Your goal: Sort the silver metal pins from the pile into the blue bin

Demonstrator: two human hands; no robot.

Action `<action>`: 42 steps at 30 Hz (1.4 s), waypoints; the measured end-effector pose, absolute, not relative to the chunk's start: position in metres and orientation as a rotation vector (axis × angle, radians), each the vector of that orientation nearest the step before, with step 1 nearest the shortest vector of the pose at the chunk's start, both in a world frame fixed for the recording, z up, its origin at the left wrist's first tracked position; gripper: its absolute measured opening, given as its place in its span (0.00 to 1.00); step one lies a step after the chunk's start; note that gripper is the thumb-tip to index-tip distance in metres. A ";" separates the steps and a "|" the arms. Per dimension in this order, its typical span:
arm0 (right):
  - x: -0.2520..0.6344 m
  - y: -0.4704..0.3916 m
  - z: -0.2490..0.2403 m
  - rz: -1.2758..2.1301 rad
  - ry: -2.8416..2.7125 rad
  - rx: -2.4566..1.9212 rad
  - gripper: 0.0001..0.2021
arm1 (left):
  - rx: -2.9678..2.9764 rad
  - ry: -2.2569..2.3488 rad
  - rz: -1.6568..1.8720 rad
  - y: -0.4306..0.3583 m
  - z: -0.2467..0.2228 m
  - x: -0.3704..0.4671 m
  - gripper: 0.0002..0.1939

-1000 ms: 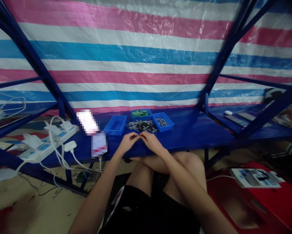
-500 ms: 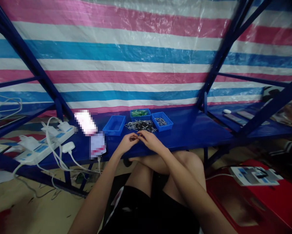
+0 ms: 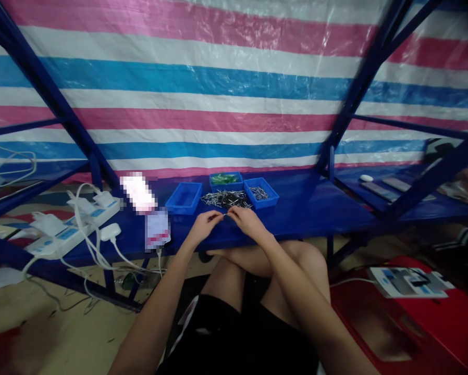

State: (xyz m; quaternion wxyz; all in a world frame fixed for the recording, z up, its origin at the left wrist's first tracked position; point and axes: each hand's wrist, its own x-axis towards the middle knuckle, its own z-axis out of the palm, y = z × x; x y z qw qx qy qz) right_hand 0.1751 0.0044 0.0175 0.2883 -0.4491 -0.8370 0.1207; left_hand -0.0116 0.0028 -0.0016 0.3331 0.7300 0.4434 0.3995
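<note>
Item: small metal pin (image 3: 225, 214), centre of frame, pinched between the fingertips of the left hand (image 3: 205, 225) and right hand (image 3: 248, 221), both narrowed on it above the near edge of the blue shelf (image 3: 316, 208). Long axis appeared to run left to right across the frame, between the two hands; neither hand clearly nearer.

Stock: loose pile of pins (image 3: 226, 198) lay just above the hands, between three blue trays (image 3: 184, 198).

Unclear: pin's ends and exact form too small to make out; fingertip contact blurred.
</note>
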 end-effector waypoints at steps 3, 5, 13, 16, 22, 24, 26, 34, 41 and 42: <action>0.177 0.003 0.018 0.254 -2.233 -1.242 0.10 | 1.901 1.181 1.055 0.002 0.000 -0.011 0.16; 0.178 0.003 0.017 0.243 -2.245 -1.278 0.11 | 1.910 1.200 1.063 0.001 0.000 -0.010 0.16; 0.175 0.000 0.020 0.346 -2.193 -0.997 0.07 | 1.924 1.198 1.100 0.003 -0.002 -0.011 0.15; 0.173 0.001 0.022 0.404 -2.169 -0.975 0.10 | 1.919 1.177 1.111 0.004 -0.003 -0.011 0.15; 0.193 0.018 0.026 0.487 -1.660 -1.203 0.16 | 1.771 1.229 1.188 0.007 -0.008 -0.012 0.16; 0.199 0.021 0.026 0.543 -1.489 -1.261 0.19 | 1.783 1.249 1.223 0.009 -0.010 -0.013 0.15; 0.198 0.021 0.023 0.594 -1.517 -1.273 0.23 | 1.815 1.283 1.242 0.010 -0.012 -0.015 0.14; 0.182 0.005 0.016 0.169 -2.128 -1.540 0.10 | 1.893 1.316 1.222 0.012 -0.013 -0.015 0.12; 0.193 0.009 0.014 -0.046 -2.020 -1.962 0.10 | 1.866 1.308 1.198 0.010 -0.013 -0.015 0.13; 0.193 0.010 0.012 -0.039 -2.014 -1.985 0.10 | 1.855 1.301 1.200 0.010 -0.013 -0.015 0.13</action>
